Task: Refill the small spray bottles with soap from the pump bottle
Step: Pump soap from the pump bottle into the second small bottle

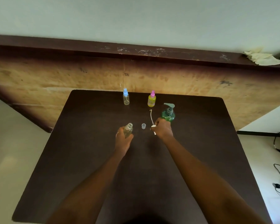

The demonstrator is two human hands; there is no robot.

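Left hand [124, 137] grips a tilted, uncapped clear plastic spray bottle [128, 129] over the dark table [87, 159]. Right hand [163, 128] pinches a white sprayer head with tube [153, 126] beside the green pump bottle [168, 115]. Best to set the sprayer down, then steady the open neck under the spout.

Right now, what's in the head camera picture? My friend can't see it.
A left hand grips an open clear bottle and the right hand holds a spray top with its tube, over a dark table. A small cap sits between them; a green pump bottle stands behind the right hand. A blue-topped bottle and a pink-topped bottle stand farther back.
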